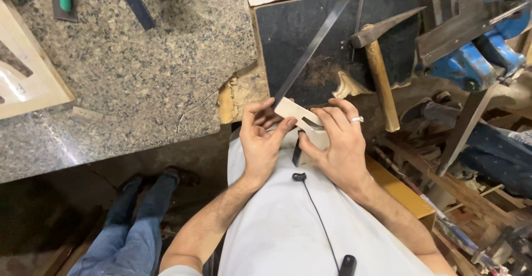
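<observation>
Pale wood piece [296,115], both hands' fingers [332,118] gripping

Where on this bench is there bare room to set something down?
The granite slab is mostly bare, between the wooden frame at its left edge and the dark board. The dark board is crowded: a long metal strip and a hammer lie across it, with the blue vise beside it.

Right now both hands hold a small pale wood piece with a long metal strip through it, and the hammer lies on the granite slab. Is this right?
Not quite. The head view shows the hammer on the dark board, not the granite slab. The rest holds: left hand and right hand hold the wood piece with the metal strip through it.
</observation>
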